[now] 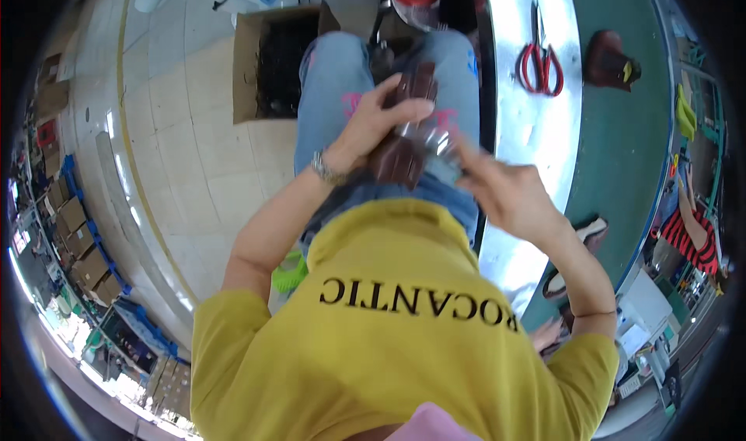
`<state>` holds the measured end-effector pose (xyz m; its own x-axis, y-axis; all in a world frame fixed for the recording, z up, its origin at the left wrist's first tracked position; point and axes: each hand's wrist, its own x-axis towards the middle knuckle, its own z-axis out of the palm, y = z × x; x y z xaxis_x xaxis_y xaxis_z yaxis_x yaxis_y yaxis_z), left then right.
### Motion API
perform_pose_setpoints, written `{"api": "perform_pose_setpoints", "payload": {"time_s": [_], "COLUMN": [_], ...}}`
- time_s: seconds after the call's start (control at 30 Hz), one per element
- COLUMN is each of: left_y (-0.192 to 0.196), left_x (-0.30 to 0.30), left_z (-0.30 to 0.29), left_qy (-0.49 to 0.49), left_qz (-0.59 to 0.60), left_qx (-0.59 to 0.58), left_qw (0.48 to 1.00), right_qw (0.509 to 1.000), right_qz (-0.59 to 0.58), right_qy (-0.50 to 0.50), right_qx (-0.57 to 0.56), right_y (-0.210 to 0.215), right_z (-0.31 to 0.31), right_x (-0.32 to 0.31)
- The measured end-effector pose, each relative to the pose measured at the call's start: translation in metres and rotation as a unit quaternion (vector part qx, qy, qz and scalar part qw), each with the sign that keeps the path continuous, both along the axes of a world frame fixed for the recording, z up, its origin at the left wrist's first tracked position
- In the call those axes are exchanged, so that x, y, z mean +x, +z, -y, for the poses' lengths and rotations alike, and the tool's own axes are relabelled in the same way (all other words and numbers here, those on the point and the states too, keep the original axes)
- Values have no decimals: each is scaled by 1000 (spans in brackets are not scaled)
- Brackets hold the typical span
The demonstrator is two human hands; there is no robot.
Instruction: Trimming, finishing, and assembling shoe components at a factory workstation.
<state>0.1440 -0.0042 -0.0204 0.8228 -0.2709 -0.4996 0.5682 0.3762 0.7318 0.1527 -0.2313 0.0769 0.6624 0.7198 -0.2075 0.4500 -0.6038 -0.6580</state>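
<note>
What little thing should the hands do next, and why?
Maybe the left hand should hold the brown item steady: it grips it on the lap, while the right hand is blurred beside a shiny thing close by.

On my feed I see a mustard-yellow T-shirt (373, 363) with short, loose sleeves (225, 344), a thickly bunched hem and a row of dark capital lettering (420, 303) that appears upside down to me. Below it I make out light-blue jeans (334, 72), darker near the waist, with pink markings (353, 103) on the legs and a small bright-blue mark (472, 62) by the right knee. Both the left hand (375, 122) and the right hand (513, 200) are bare, a silver-toned linked band (322, 167) circles the left wrist, and a pink, smooth-looking piece (435, 424) shows near the neckline.
</note>
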Motion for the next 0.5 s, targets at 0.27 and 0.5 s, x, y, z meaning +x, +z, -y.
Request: {"api": "perform_pose_setpoints", "payload": {"time_s": [0.27, 0.5], "left_y": [-1, 41], "left_x": [-4, 10], "left_z": [-1, -3], "left_qy": [-27, -42], "left_qz": [-1, -18], "left_qx": [20, -17], "left_qw": [999, 999], "right_qw": [921, 912], "right_qz": [96, 141], "right_qy": [-359, -362], "right_qx": [-120, -132], "right_y": [-76, -104], "right_z": [86, 108], "right_x": [-46, -75]}}
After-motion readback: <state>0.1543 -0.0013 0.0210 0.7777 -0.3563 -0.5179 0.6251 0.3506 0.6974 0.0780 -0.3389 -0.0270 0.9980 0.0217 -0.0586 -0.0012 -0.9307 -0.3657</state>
